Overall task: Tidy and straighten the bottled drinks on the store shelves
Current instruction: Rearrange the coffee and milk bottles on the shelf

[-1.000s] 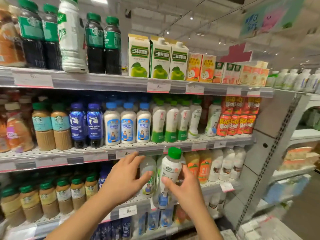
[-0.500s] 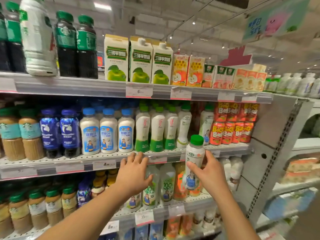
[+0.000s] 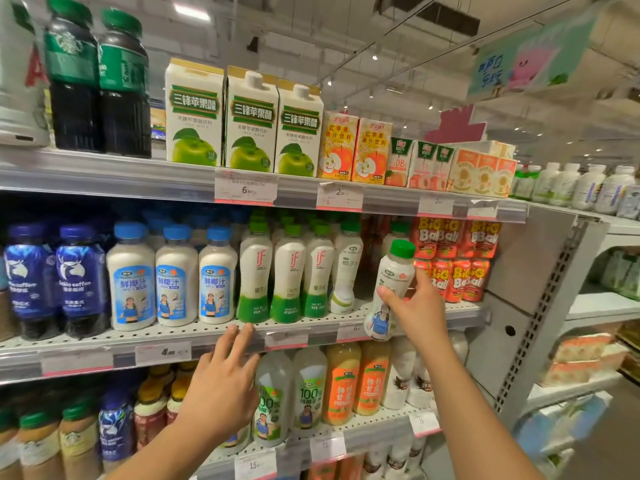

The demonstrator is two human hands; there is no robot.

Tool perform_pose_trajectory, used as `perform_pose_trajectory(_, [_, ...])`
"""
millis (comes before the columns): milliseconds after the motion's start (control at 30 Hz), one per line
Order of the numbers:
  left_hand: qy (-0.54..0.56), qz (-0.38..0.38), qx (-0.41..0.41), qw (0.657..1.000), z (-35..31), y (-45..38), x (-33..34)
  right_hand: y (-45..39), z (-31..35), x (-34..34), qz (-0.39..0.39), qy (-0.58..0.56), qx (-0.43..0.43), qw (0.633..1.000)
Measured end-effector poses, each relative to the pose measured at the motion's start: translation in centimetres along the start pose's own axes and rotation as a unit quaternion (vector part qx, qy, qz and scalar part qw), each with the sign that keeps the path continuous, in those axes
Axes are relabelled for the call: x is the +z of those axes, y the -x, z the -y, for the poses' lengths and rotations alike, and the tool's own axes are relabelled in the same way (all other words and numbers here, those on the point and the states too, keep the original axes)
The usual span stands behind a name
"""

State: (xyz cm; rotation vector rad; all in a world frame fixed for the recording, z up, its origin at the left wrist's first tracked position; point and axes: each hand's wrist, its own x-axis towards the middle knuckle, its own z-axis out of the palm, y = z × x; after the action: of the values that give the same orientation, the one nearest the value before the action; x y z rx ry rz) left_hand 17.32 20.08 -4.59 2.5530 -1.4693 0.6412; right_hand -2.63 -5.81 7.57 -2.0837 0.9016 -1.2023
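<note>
right hand (image 3: 417, 311): grips a white bottle with green cap (image 3: 391, 284), thumb on the near face of the label, fingers wrapped behind; bottle tilted, cap leaning up and right, base lower left
bottle position: held in the air in front of the middle shelf (image 3: 194, 336), its base overlapping the shelf's front edge strip, just right of the white coconut bottle (image 3: 346, 268), left of the red big ball cans (image 3: 457, 271)
grip vs bottle: hand on the lower right of the bottle body, cap and upper label stick out above the fingers, base pokes out below the thumb
left hand (image 3: 221, 386): fingers straight and spread, holding nothing, fingertips (image 3: 239, 332) at the middle shelf's price rail, cannot tell if touching
middle shelf row: blue coffee bottles (image 3: 55, 278), blue-cap coconut milk bottles (image 3: 173, 278), green-bottomed if bottles (image 3: 287, 271), all upright
top shelf: green apple cartons (image 3: 249, 123) upright
lower shelf: orange juice bottles (image 3: 356, 382) upright behind the right forearm
</note>
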Motion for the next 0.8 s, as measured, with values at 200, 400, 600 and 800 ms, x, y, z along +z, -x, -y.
perform_pose_trajectory(200, [0.006, -0.008, -0.003, 1.0, -0.3, -0.1, 0.6, -4.2, 0.3, 1.3, -0.005, 0.002, -0.002, 1.0])
perform_pose_trajectory(400, [0.018, -0.016, 0.003, 1.0, -0.1, -0.4, 1.1, -5.5, -0.3, 3.1, 0.016, 0.008, -0.016, 1.0])
perform_pose_trajectory(600, [0.006, -0.033, 0.013, 0.999, 0.2, -0.7, 1.5, -5.7, -1.8, 4.0, 0.005, 0.002, 0.006, 1.0])
perform_pose_trajectory(800, [0.01, -0.032, 0.011, 0.999, 0.2, -0.6, 1.6, -1.7, -3.9, 5.8, -0.035, 0.095, 0.034, 0.994])
